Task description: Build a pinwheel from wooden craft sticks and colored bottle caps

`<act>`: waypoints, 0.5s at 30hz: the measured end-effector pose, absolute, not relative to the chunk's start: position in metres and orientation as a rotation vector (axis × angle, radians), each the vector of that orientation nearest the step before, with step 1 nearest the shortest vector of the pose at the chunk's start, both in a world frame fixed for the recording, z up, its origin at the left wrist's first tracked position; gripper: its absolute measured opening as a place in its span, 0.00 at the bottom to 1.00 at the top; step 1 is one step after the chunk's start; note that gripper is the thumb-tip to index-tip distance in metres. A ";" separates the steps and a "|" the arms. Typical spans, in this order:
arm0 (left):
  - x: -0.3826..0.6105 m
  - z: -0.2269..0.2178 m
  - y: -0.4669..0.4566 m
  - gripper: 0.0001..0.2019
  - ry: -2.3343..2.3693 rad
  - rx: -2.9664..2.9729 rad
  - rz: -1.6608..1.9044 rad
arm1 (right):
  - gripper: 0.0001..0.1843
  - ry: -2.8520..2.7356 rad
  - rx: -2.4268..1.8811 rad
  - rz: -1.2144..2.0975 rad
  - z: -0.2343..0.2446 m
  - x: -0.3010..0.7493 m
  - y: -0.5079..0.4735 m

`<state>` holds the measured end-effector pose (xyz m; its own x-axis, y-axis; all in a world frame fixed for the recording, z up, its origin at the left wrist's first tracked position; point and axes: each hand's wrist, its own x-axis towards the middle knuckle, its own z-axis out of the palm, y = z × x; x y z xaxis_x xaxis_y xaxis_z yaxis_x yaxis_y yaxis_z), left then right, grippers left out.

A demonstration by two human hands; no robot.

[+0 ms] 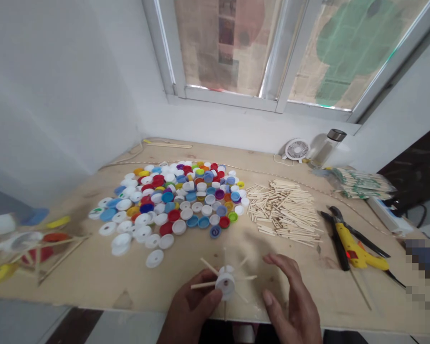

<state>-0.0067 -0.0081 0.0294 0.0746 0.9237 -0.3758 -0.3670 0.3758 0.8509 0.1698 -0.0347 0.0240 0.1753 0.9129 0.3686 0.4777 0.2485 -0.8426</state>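
Near the table's front edge, my left hand point(197, 303) pinches a white bottle cap assembly point(225, 285) between thumb and fingers. Several thin wooden sticks poke out around it like spokes, and a second white cap shows behind the front one. My right hand point(294, 298) hovers just to the right, thumb and index finger spread wide with nothing between them. Beyond the hands lies a large spread of coloured bottle caps point(179, 226), mostly white, blue and red. To its right is a heap of short wooden sticks point(290, 210).
A yellow glue gun point(358, 251) and black-handled pliers point(335, 234) lie at the right. Behind them are bagged sticks point(361, 182), a power strip point(389, 215), a small white fan point(297, 150) and a glass bottle point(327, 148). Stick-and-cap constructions point(39, 248) stand at the left.
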 end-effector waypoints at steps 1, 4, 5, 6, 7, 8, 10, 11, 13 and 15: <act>-0.006 0.028 -0.008 0.18 1.053 0.624 1.072 | 0.23 -1.416 -1.395 0.641 0.026 0.170 -0.036; -0.002 0.026 -0.008 0.17 0.987 0.619 1.041 | 0.30 -1.389 -1.387 0.919 0.026 0.170 -0.036; 0.000 0.025 -0.009 0.16 0.977 0.627 1.037 | 0.33 -1.406 -1.389 0.983 0.025 0.170 -0.035; 0.001 0.025 -0.010 0.16 0.969 0.633 1.037 | 0.35 -1.426 -1.394 1.033 0.024 0.170 -0.034; 0.002 0.026 -0.011 0.16 0.965 0.637 1.039 | 0.37 -1.442 -1.405 1.064 0.023 0.170 -0.033; 0.003 0.026 -0.012 0.16 0.966 0.640 1.042 | 0.38 -1.454 -1.414 1.081 0.022 0.168 -0.032; 0.005 0.027 -0.014 0.16 0.971 0.650 1.022 | 0.38 -1.450 -1.431 1.057 0.021 0.164 -0.031; 0.005 0.027 -0.014 0.17 0.981 0.657 1.010 | 0.37 -1.433 -1.438 1.022 0.021 0.161 -0.031; 0.007 0.029 -0.014 0.17 1.002 0.683 1.011 | 0.34 -1.382 -1.448 0.944 0.020 0.155 -0.031; 0.008 0.030 -0.015 0.17 0.995 0.699 1.017 | 0.33 -1.320 -1.448 0.908 0.016 0.151 -0.032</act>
<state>0.0076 -0.0146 0.0299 0.1831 0.9221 -0.3408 -0.3609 0.3855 0.8492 0.1512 -0.0324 0.0157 0.1437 0.9872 0.0698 0.2879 0.0257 -0.9573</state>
